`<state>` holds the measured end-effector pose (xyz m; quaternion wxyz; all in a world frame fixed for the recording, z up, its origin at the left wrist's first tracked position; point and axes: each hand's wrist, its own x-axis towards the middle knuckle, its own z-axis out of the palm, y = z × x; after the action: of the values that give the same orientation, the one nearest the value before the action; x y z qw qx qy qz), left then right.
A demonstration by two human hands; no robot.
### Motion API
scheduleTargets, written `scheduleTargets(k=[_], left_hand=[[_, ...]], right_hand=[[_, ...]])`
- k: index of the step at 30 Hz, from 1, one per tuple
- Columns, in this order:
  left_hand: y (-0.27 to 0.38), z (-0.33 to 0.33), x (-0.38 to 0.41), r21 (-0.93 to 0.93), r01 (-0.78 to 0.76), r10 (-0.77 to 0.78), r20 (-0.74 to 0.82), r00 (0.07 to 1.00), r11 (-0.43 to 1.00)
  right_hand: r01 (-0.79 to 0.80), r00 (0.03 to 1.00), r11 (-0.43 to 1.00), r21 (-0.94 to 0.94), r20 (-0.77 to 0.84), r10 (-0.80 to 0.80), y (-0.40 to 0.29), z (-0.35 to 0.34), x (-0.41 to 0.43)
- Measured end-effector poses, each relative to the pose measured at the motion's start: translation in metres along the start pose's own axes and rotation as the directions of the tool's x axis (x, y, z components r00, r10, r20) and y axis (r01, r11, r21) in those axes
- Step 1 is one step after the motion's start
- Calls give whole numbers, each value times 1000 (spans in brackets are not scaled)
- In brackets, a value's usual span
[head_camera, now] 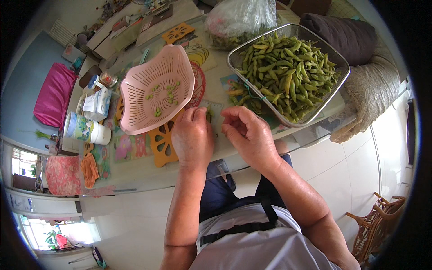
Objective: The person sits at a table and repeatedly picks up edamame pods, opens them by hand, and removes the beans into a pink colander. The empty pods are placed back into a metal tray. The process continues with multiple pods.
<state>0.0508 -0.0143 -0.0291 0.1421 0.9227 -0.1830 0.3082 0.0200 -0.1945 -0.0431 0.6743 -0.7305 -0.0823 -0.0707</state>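
Note:
My left hand [194, 140] is curled, its fingertips mostly hidden, beside the near rim of a pink plastic colander [135, 98]. Several shelled green beans [171, 94] lie in the bottom of the colander, which is tilted. A green pod [210, 114] shows just past my left fingers; whether they grip it cannot be made out. To the right, my right hand [251, 136] is half curled with a gap between thumb and fingers, and nothing shows in it. Beyond it, a rectangular wire-mesh basket [344, 65] is heaped with green soybean pods [287, 72].
A clear plastic bag [241, 20] stands behind the basket. Orange cut-out mats [162, 145] lie on the glass-topped table [145, 179]. A tissue pack [98, 103] and a white canister [91, 130] stand at left. Grey cloth [374, 81] drapes the right side.

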Motion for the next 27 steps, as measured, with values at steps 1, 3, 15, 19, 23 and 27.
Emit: scheduleTargets(k=[1,3,15,19,23,27], left_hand=[[0,0,0,-15,5,-5,7,1000,1000],[0,-1,1,-43,20,-19,19,1000,999],[12,-20,-2,-245,-223,176,-201,964,944],[14,-18,-2,-325,-214,137,-244,960,921],[27,-17,-16,-628,126,-266,-134,955,768],[29,-16,-30,-881,353,-431,198,880,315]], right_hand=[[-15,1000,1000,-25,20,15,-1,-1,-1],[-18,1000,999,-36,21,19,-4,-1,-1],[139,990,978,-156,-9,-142,-6,0,1],[85,996,984,-158,15,-83,-9,-1,-1],[-48,998,995,-90,43,52,-14,-4,-2],[-94,991,996,-9,93,94,-19,-7,-4]])
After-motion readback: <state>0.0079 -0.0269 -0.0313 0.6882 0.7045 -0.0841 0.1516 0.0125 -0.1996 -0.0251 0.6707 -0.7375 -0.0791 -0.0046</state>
